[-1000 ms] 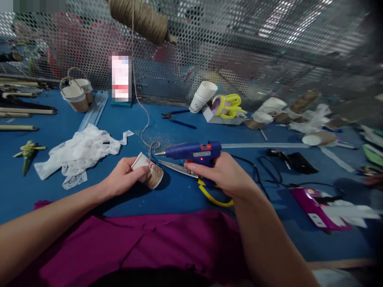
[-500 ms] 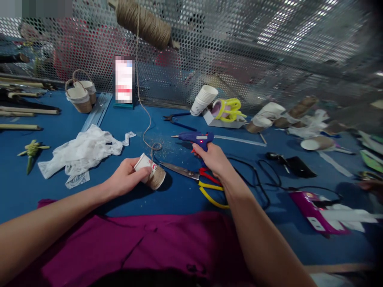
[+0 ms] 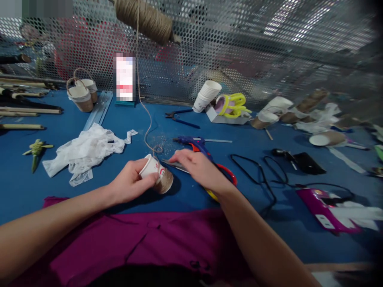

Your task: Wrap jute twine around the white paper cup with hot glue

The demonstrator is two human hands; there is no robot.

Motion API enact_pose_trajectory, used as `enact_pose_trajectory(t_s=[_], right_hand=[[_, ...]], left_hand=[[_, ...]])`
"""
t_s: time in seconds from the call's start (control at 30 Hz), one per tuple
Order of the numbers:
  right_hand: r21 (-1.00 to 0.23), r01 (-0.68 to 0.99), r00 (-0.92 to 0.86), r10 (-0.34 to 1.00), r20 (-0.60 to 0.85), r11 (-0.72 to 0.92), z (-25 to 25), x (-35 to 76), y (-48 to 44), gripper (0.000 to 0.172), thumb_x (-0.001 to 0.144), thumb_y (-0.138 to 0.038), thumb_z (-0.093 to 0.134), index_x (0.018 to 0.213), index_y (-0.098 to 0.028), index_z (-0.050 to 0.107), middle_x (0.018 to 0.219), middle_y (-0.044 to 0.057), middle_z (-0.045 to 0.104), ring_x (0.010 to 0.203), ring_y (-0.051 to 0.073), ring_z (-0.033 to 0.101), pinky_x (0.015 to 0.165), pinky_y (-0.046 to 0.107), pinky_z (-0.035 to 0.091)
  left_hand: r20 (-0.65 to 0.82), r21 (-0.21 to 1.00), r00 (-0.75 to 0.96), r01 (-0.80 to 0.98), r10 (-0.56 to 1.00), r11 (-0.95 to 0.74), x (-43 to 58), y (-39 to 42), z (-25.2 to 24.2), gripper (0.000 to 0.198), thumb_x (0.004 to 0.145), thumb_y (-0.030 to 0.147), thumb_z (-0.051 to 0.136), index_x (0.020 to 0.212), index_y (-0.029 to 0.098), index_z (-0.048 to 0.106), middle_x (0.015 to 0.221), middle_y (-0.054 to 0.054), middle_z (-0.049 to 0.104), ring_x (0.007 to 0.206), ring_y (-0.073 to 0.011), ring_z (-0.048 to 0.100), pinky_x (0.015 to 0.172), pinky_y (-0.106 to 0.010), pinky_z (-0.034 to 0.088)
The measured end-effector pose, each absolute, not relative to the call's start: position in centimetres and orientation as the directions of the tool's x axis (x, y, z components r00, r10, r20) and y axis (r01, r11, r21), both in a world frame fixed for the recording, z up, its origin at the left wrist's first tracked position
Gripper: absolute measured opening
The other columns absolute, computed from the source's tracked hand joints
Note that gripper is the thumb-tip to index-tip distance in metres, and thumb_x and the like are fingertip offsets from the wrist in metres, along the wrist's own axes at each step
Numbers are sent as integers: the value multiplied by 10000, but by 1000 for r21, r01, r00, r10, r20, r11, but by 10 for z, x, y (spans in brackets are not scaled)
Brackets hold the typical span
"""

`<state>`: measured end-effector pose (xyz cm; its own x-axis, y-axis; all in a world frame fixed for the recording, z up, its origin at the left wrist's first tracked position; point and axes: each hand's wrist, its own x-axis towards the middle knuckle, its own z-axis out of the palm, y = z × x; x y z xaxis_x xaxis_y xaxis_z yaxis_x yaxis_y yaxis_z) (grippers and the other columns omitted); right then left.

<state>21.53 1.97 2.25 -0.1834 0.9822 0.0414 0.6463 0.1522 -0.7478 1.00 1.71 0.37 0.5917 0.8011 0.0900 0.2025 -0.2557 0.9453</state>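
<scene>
My left hand (image 3: 134,178) is closed around a white paper cup (image 3: 149,166) with red print, tilted, its lower part wrapped in brown twine (image 3: 164,181). A loose strand runs from the cup up to a twine spool (image 3: 143,20). To the right of the cup, my right hand (image 3: 196,165) has its fingers stretched out over the blades of a pair of scissors (image 3: 229,175) with red and yellow handles. It covers part of the scissors; I see nothing held in it. A blue glue gun (image 3: 191,140) with a clear glue stick lies just beyond that hand.
Crumpled white lace (image 3: 86,153) lies at left, near two small twine-handled buckets (image 3: 80,97). Pliers (image 3: 182,118), stacked paper cups (image 3: 207,95) and a box with yellow-handled scissors (image 3: 230,107) sit toward the back. A black cable (image 3: 254,169) and purple power strip (image 3: 321,209) lie at right.
My right hand has let go of the glue gun and moved left and down, over the scissors. The glue gun now rests on the table. My left hand keeps the cup, shifted slightly right.
</scene>
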Motion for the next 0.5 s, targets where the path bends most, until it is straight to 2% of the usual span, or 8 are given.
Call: enact_pose_trajectory(t_s=[0.03,0.1,0.2,0.27,0.37,0.5], right_hand=[[-838,527,-293,956,-21,143,24,205,15,354,856,-446,414,794,-204,665,860,46,675,856,179,613,793,334,453],[-933,355,-361,929,-77,61,23,189,7,316,837,-445,456,874,-207,659,963,48,670,936,176,592,850,336,435],[-988,67,-298,943,-150,-136,20,178,2,256,756,-378,595,953,-221,642,980,27,669,899,149,598,831,315,449],[-972,-92,-230,954,-190,-216,18,177,1,206,682,-317,673,861,-218,653,910,5,671,819,127,604,789,293,463],[-959,-178,-155,968,-195,-222,20,179,1,134,626,-275,709,714,-200,642,852,-7,655,765,104,586,765,273,463],[-983,-132,-27,992,-125,-128,25,182,2,159,605,-301,715,694,-206,624,714,-28,616,682,96,554,719,278,463]], left_hand=[[149,914,606,217,781,-343,10,16,5,221,806,280,450,684,127,554,647,-4,494,579,-103,440,547,-218,382],[260,838,642,221,721,-499,11,15,8,223,797,237,442,616,138,527,618,-6,480,583,-110,432,571,-231,382],[332,773,679,203,655,-601,11,13,10,220,788,198,429,584,158,500,582,-9,486,606,-125,445,623,-250,392],[330,772,678,207,657,-601,11,13,10,214,788,200,431,585,164,491,579,-7,485,608,-125,445,625,-248,390],[246,833,657,233,713,-502,11,13,9,217,795,244,449,602,157,496,600,3,471,583,-111,423,579,-230,374],[-11,978,593,173,805,-114,13,15,8,220,788,328,486,704,135,553,629,11,509,569,-96,438,554,-210,382]])
